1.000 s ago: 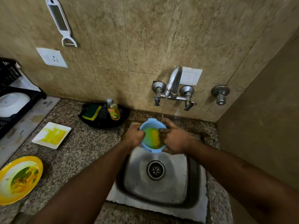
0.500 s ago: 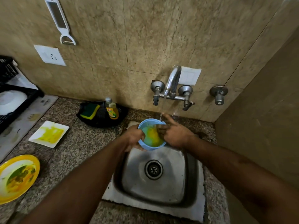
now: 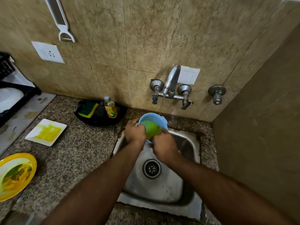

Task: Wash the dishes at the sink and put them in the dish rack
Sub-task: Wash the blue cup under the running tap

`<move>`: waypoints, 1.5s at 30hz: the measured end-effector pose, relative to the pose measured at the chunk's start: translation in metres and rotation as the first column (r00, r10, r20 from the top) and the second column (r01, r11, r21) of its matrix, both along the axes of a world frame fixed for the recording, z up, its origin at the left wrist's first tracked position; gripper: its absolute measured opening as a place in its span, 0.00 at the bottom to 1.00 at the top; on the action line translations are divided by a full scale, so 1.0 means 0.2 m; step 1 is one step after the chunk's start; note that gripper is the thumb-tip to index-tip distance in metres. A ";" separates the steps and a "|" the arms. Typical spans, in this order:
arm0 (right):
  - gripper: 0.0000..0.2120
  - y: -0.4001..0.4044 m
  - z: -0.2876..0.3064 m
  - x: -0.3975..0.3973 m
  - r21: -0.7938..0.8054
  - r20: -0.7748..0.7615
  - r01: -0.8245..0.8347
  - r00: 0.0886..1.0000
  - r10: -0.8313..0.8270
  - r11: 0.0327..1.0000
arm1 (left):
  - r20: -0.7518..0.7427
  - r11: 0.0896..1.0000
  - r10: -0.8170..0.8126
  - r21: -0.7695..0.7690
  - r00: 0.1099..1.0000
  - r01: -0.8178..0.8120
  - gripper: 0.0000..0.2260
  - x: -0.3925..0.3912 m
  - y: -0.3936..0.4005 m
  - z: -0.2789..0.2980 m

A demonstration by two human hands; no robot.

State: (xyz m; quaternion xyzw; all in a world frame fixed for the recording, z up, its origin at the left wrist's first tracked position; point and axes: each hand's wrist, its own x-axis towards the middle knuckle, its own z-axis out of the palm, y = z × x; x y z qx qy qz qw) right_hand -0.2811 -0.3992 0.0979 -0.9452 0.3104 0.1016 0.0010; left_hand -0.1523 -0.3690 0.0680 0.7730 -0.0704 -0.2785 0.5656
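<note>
Here, both hands [image 3: 135, 132] around blue bowl [image 3: 152, 122]

Home kitchen: steel sink [image 3: 162, 189] w/ wall tap [image 3: 172, 80], granite counter [image 3: 78, 153], dish soap bottle [image 3: 110, 108].

Head view, downward over sink [image 3: 191, 140]

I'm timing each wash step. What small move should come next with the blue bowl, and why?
Probably keep rubbing inside the blue bowl with the right hand under the tap's thin stream: yellow-green residue shows inside, and the left hand grips its rim.
</note>
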 end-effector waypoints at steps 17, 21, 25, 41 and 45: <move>0.19 -0.69 0.03 -0.08 -0.283 -0.159 -0.784 0.606 0.779 0.552 | -0.192 0.809 -0.513 0.217 0.837 0.546 0.14 0.17 0.01 0.29; 0.20 -0.70 0.10 -0.03 -0.307 -0.230 -0.738 0.670 0.706 0.601 | -0.150 0.822 -0.525 0.168 0.838 0.544 0.16 0.24 -0.04 0.36; 0.18 -0.57 0.03 -0.04 -0.261 -0.137 -0.532 0.846 0.515 0.805 | -0.161 0.922 -0.365 0.075 0.917 0.380 0.11 0.21 -0.09 0.30; 0.17 -0.56 0.02 -0.13 -0.243 -0.180 -0.570 0.821 0.541 0.785 | -0.089 0.902 -0.432 -0.050 0.898 0.429 0.22 0.13 -0.07 0.11; 0.17 -0.54 0.06 -0.08 -0.303 -0.195 -0.556 0.831 0.521 0.774 | -0.169 0.887 -0.461 -0.068 0.871 0.457 0.19 0.17 -0.08 0.22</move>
